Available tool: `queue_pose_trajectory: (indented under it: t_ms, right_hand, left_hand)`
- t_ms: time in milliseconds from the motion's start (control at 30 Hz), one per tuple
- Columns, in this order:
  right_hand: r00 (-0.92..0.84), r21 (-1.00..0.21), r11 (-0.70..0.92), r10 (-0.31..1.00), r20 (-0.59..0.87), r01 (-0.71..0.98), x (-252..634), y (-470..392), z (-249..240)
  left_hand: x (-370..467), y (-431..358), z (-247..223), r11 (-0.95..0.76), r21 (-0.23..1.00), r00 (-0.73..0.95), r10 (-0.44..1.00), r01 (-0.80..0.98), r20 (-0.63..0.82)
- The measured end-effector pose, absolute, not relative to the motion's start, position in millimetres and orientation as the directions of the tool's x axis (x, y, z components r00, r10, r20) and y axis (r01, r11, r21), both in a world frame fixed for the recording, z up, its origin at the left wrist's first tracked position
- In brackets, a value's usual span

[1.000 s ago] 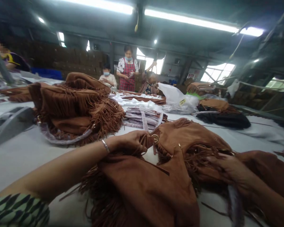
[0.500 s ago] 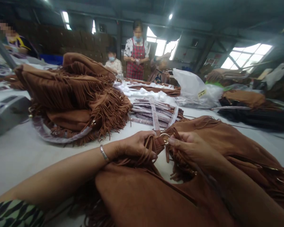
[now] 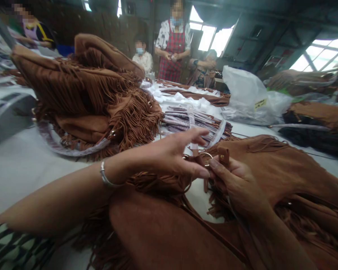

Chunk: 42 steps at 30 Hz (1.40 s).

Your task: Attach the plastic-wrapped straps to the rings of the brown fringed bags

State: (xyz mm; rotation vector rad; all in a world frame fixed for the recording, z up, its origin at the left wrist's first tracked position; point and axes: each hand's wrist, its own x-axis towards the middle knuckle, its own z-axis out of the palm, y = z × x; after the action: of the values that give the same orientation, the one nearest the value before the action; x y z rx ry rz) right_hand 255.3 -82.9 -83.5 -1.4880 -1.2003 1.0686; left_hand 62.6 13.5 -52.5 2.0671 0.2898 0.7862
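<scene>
A brown suede fringed bag (image 3: 169, 232) lies on the white table in front of me. My left hand (image 3: 171, 155), with a silver bracelet on the wrist, pinches the bag's corner by a gold metal ring (image 3: 206, 159), its other fingers spread. My right hand (image 3: 236, 183) grips the small brown strap tab (image 3: 223, 154) at that same ring. The two hands touch at the ring.
A pile of finished brown fringed bags (image 3: 84, 97) sits at the left. A stack of wrapped straps (image 3: 191, 118) lies behind my hands, with a clear plastic bag (image 3: 250, 97) further right. Several people stand or sit at the table's far end (image 3: 173, 41).
My right hand has come from the bag's right side up to the ring. My left hand has opened its fingers and now pinches there. The view has tilted down.
</scene>
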Motion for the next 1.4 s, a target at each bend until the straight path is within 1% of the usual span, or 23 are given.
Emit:
queue_pose_trajectory:
  t_ms: [67, 133, 233, 400, 467, 567, 633, 700, 767, 867, 967, 1133, 1233, 1400]
  right_hand:
    - [0.124, -0.978, -0.053, 0.992, -0.028, 0.2, 257.2, -85.1, -80.3]
    - [0.098, -0.978, -0.031, 0.995, -0.01, 0.208, 258.4, -86.1, -76.8]
    - [0.084, -0.981, -0.042, 0.996, -0.026, 0.187, 258.3, -85.3, -73.7]
    - [0.042, -0.995, -0.072, 0.997, -0.069, 0.07, 258.2, -81.8, -76.3]
    - [0.013, -0.995, -0.097, 0.995, -0.097, 0.016, 259.6, -81.0, -77.1]
    - [-0.042, -0.99, -0.131, 0.991, -0.129, -0.046, 262.0, -80.7, -75.7]
    - [-0.063, -0.99, -0.133, 0.99, -0.13, -0.055, 262.8, -81.7, -73.6]
    - [-0.064, -0.99, -0.135, 0.989, -0.133, -0.03, 263.3, -84.0, -71.3]
    - [-0.054, -0.986, -0.168, 0.984, -0.169, 0.019, 263.9, -86.9, -69.7]
    - [-0.008, -0.977, -0.206, 0.978, -0.207, 0.045, 264.8, -90.0, -69.8]
    - [0.018, -0.98, -0.19, 0.982, -0.19, 0.056, 264.1, -89.6, -72.2]
    - [-0.064, -0.976, -0.177, 0.981, -0.186, 0.125, 262.7, -86.7, -75.1]
    - [-0.053, -0.978, -0.182, 0.981, -0.189, 0.104, 264.3, -86.3, -75.0]
    - [0.032, -0.979, -0.193, 0.981, -0.192, 0.065, 266.7, -85.2, -74.7]
  left_hand:
    - [76.8, 3.9, -60.7, -0.692, 0.722, 0.862, 0.357, -0.015, 0.361]
    - [85.2, -0.7, -69.1, -0.734, 0.679, 0.899, 0.307, 0.015, 0.311]
    - [86.6, -3.9, -75.4, -0.777, 0.626, 0.892, 0.328, 0.066, 0.312]
    - [83.3, -14.2, -76.2, -0.873, 0.445, 0.847, 0.381, 0.198, 0.371]
    - [84.2, -19.7, -78.4, -0.887, 0.412, 0.826, 0.386, 0.21, 0.411]
    - [86.3, -27.8, -85.9, -0.881, 0.433, 0.78, 0.403, 0.189, 0.479]
    - [87.4, -32.4, -92.9, -0.873, 0.436, 0.729, 0.443, 0.218, 0.522]
    - [88.2, -35.0, -99.5, -0.869, 0.413, 0.673, 0.478, 0.271, 0.564]
    - [88.6, -35.2, -104.3, -0.864, 0.403, 0.636, 0.498, 0.303, 0.59]
    - [88.4, -32.8, -107.3, -0.836, 0.444, 0.619, 0.541, 0.323, 0.569]
    - [88.0, -31.5, -107.3, -0.81, 0.479, 0.625, 0.575, 0.34, 0.529]
    - [87.4, -34.5, -104.4, -0.79, 0.468, 0.665, 0.598, 0.396, 0.447]
    - [87.1, -35.5, -102.7, -0.785, 0.456, 0.686, 0.603, 0.42, 0.407]
    - [88.0, -34.6, -102.7, -0.78, 0.463, 0.673, 0.611, 0.421, 0.417]
